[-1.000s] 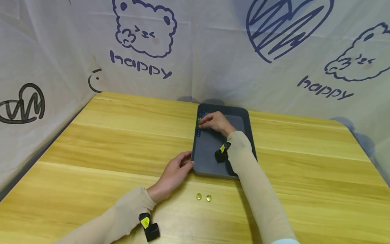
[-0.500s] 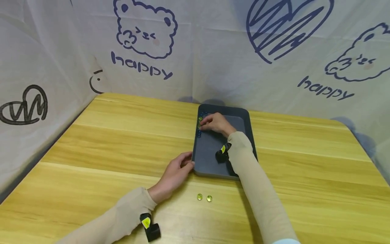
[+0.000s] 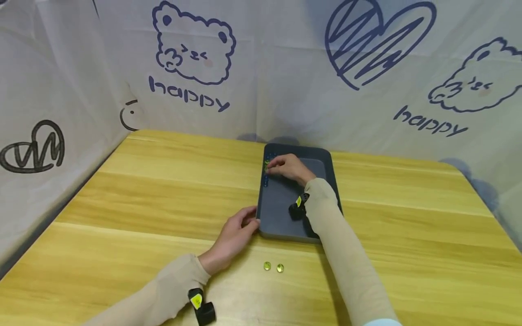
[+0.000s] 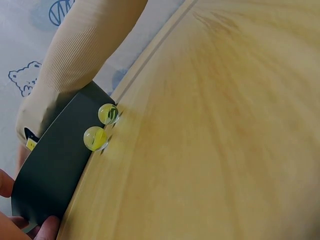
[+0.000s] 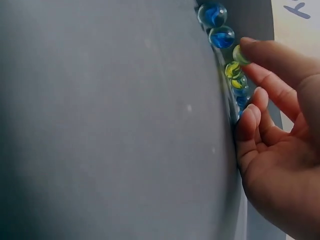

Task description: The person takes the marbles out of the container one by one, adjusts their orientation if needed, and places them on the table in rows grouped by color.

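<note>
My right hand (image 3: pixel 290 167) reaches over the left side of a dark grey tray (image 3: pixel 281 213). Thumb and finger pinch a yellow-green marble (image 5: pixel 240 55) in the right wrist view, just above a row of marbles along the tray's wall. Blue marbles (image 5: pixel 222 37) and a yellow-swirled marble (image 5: pixel 233 70) sit in that row; the curled fingers partly hide its far end. At the tray's near left corner, my left hand (image 3: pixel 233 235) holds the outside, thumb and fingers around the corner. Two clear yellow marbles (image 4: pixel 96 138) lie on the table before the tray's near wall.
The tray stands on a wooden table (image 3: pixel 163 190) close to its back edge. Behind it hangs a white cloth (image 3: pixel 277 90) with drawings. Each wrist carries a small black camera (image 3: pixel 202 308).
The head view has tilted slightly, so the scene sits a little lower. Both hands keep nearly the same places, the right fingers staying at the marble row.
</note>
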